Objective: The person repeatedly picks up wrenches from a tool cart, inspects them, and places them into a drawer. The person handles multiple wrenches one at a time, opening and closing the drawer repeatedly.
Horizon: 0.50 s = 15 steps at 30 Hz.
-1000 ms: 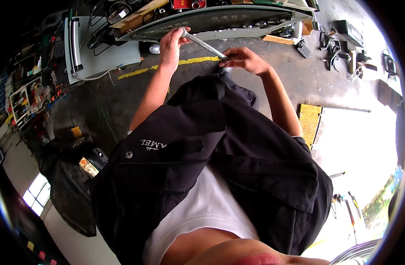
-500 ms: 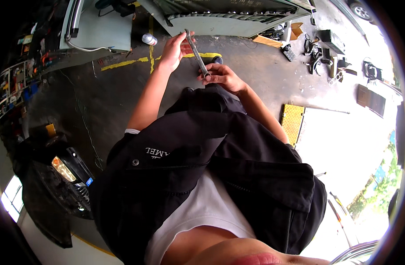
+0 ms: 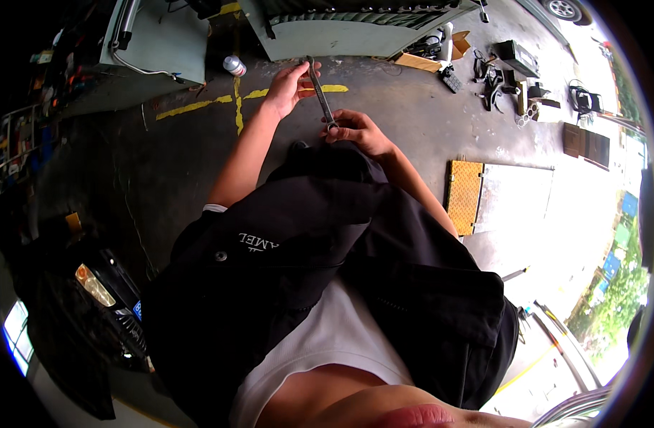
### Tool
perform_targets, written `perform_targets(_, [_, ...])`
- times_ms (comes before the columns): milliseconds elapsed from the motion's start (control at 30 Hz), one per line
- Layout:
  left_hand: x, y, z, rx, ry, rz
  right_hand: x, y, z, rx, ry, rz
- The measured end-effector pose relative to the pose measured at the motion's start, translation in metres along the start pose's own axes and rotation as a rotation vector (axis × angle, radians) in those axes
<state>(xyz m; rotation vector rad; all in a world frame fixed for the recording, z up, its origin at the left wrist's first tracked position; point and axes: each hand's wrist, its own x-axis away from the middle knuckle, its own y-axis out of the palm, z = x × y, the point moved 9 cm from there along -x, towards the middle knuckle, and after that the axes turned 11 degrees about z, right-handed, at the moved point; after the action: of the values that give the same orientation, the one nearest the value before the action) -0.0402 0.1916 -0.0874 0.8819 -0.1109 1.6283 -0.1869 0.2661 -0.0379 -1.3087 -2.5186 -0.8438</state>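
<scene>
A metal wrench [image 3: 320, 94] spans the gap between my two hands, out in front of my dark jacket. My left hand [image 3: 290, 89] grips its far end between thumb and fingers. The near end is pinched by my right hand [image 3: 359, 133], thumb on top and fingers curled around it. The wrench slants from far left to near right, above the dark floor.
Ahead stand grey-green cabinets [image 3: 334, 41], with a white bottle [image 3: 234, 65] on the floor before them. At right lie a cardboard box [image 3: 418, 63], loose dark parts [image 3: 492, 85] and a yellow floor plate [image 3: 464, 196]. A car front [image 3: 109, 285] is at left.
The view has shifted, so the cabinets and floor items sit a little differently. Both hands still hold the wrench, which now stands slightly more upright in the picture.
</scene>
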Motion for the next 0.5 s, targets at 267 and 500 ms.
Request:
perform_targets(267, [-0.015, 0.037, 0.001, -0.15, 0.126, -0.068, -0.002, -0.052, 0.019, 0.103, 0.017, 0.18])
perform_targets(500, [-0.051, 0.074, 0.023, -0.301, 0.329, -0.109, -0.039, -0.133, 0.043, 0.084, 0.141, 0.394])
